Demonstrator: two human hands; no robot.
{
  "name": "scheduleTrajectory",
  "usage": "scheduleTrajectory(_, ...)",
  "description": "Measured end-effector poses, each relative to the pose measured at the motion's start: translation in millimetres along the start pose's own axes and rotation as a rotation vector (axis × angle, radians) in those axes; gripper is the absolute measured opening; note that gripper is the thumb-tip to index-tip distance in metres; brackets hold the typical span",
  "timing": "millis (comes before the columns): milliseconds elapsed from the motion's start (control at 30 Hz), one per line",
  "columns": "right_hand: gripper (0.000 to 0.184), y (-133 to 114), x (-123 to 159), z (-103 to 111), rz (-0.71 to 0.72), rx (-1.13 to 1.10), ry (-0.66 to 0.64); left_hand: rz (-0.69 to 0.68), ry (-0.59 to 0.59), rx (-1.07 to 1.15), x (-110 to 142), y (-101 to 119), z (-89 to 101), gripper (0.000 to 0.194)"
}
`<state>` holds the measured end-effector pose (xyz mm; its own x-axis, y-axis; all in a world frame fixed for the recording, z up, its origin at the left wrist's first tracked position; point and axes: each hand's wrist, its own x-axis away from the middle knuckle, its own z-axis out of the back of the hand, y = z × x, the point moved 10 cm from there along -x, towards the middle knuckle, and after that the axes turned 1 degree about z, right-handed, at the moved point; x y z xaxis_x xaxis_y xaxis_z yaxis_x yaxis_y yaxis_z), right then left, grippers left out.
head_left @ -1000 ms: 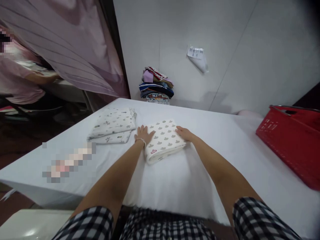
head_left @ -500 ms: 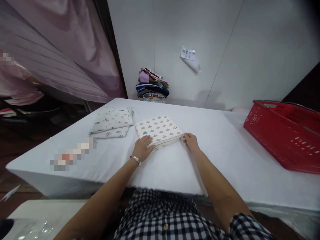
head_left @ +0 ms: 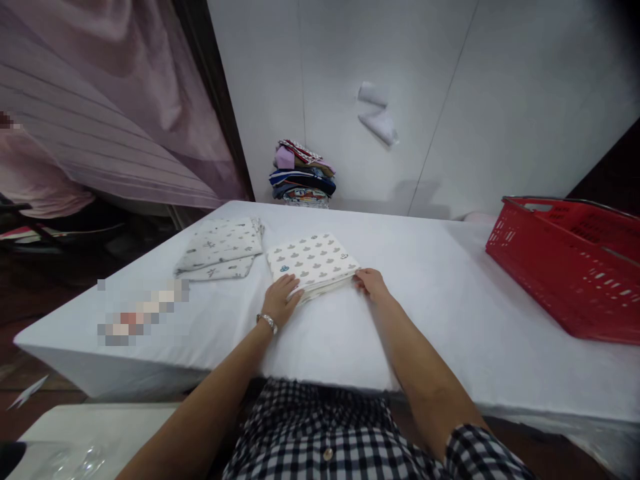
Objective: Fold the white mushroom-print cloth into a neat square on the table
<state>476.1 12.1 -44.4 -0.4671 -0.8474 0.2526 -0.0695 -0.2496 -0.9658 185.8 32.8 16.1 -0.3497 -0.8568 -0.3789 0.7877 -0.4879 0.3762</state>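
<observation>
A folded white cloth (head_left: pixel 313 260) with a small grey cloud-like print lies on the white-covered table in front of me. My left hand (head_left: pixel 281 295), with a bracelet at the wrist, rests its stretched fingers on the near left corner of this cloth. At the near right corner, my right hand (head_left: pixel 371 283) has its fingers curled in and pinches the layered edge. A second folded cloth (head_left: pixel 220 247), pale with a sparse dark print, lies to the left, apart from both hands.
The white table (head_left: pixel 430 300) carries a red plastic basket (head_left: pixel 565 267) on the right. Stacked folded fabrics (head_left: pixel 303 173) stand by the wall behind. A pixelated patch covers the table's left part. A person (head_left: pixel 37 173) sits at far left near a pinkish curtain (head_left: pixel 125 80).
Both hands keep their places at the cloth's near corners; the view has shifted slightly. On the wall, the upper paper sheet now looks curled, its writing out of sight.
</observation>
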Motion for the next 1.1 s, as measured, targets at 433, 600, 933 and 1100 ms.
scheduleTrajectory(433,0.009,-6.9,-7.0,11.1,0.129,-0.068,0.098,-0.019,-0.030,-0.043,-1.3,-3.3,-4.1,0.040)
scheduleTrajectory(600,0.010,-5.5,-5.3,11.5,0.105,-0.078,0.120,-0.027,-0.035,-0.050,-0.6,-1.9,-4.9,0.040)
scheduleTrajectory(933,0.018,-6.8,-6.1,-0.9,-0.035,-0.187,-0.021,-0.155,0.142,0.010,1.7,0.5,0.6,0.037)
scheduleTrajectory(1100,0.015,-22.2,-11.3,-0.6,0.021,-0.105,0.003,-0.159,0.132,-0.001,2.4,1.4,0.9,0.036)
